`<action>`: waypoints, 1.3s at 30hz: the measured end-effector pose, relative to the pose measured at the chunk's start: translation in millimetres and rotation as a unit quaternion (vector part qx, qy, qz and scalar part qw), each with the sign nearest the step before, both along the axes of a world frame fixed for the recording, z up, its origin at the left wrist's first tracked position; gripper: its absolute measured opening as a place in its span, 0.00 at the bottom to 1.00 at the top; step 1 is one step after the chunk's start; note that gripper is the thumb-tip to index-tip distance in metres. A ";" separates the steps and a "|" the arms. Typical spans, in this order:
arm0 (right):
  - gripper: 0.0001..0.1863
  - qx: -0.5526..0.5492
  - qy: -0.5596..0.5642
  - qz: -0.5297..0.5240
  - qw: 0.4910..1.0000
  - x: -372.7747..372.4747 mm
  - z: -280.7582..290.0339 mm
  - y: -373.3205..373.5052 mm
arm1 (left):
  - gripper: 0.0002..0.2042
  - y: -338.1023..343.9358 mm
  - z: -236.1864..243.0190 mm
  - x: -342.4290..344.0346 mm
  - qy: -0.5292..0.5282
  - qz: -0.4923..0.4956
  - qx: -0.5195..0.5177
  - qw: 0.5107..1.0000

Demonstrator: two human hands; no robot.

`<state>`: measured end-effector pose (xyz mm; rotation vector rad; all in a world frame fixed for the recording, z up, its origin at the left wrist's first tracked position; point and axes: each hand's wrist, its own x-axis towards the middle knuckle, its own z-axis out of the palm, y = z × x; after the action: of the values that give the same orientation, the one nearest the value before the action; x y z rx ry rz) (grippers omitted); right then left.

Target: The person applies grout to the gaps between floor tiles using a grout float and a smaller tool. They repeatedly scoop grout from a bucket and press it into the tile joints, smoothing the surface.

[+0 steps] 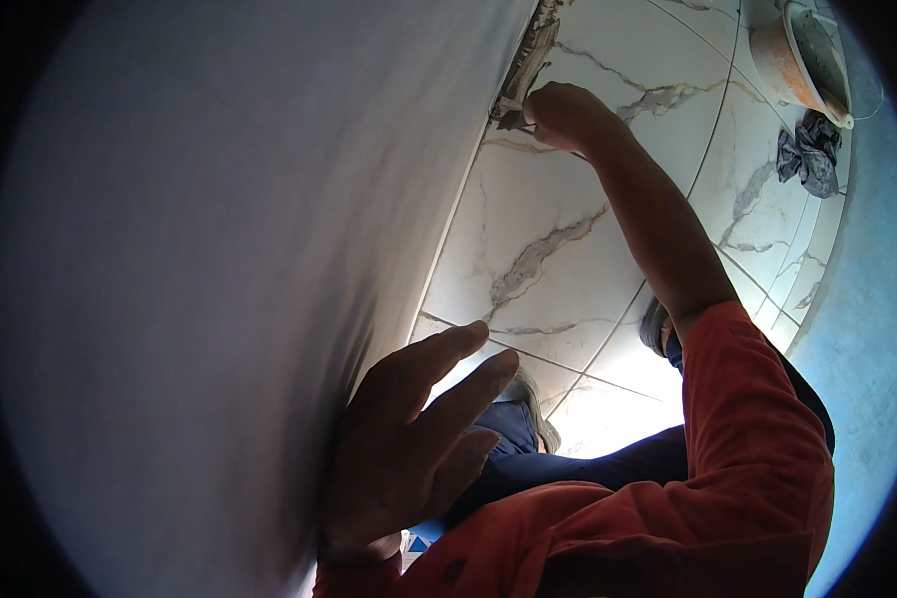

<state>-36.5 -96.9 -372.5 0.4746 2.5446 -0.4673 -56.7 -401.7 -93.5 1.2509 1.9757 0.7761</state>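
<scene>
My right hand (pixel 568 118) is closed at the far end of my outstretched arm, low by the wall's foot, beside a strip of smeared dark grey material (pixel 528 55) along the tile edge. A small dark flat piece shows under my fingers; what I grip is mostly hidden. My left hand (pixel 414 429) is raised in the foreground by the pale wall (pixel 199 249), fingers apart and slightly bent, holding nothing. Below me are white marble-patterned floor tiles (pixel 538 229) with dark joints.
A dirty white bucket (pixel 772 55) with a wire handle stands at the upper right, with a crumpled dark plastic bag (pixel 802 159) beside it. A light blue wall (pixel 857 319) runs along the right. My shoes and dark trousered legs are below me.
</scene>
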 end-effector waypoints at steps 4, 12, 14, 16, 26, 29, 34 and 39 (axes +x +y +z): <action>0.16 -0.033 0.008 -0.057 0.998 36.1 -2.4 12.5 | 0.22 -0.5 -4.5 3.0 -0.020 -0.002 -0.016 1.000; 0.21 0.002 0.087 -0.033 0.996 46.5 -44.0 0.2 | 0.23 -1.8 -3.6 1.0 -0.009 -0.011 -0.032 0.999; 0.21 0.015 0.098 -0.037 0.994 55.8 -53.8 2.5 | 0.23 0.3 -12.1 0.7 -0.020 -0.017 -0.018 0.999; 0.21 0.008 0.139 -0.028 0.990 34.2 -56.3 -10.1 | 0.23 -4.1 2.5 1.2 -0.001 -0.001 -0.028 1.000; 0.21 0.012 0.141 -0.033 0.989 50.6 -85.2 -12.1 | 0.24 -2.4 -8.1 -1.0 0.019 -0.029 -0.006 0.999; 0.21 0.006 0.146 -0.029 0.989 42.2 -79.9 -18.1 | 0.24 -3.5 -0.4 -2.2 0.028 -0.023 -0.005 0.999; 0.22 0.016 0.109 -0.010 0.994 57.3 -70.5 -5.0 | 0.23 -3.0 -3.6 0.4 0.001 -0.005 -0.033 0.999; 0.23 0.020 0.154 -0.054 0.986 53.3 -64.3 2.9 | 0.23 -1.3 -4.6 0.9 0.000 -0.011 -0.031 0.999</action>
<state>16.8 -94.0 -436.7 0.5965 2.8390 -0.5691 -55.8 -403.0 -98.1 1.2343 1.9676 0.6981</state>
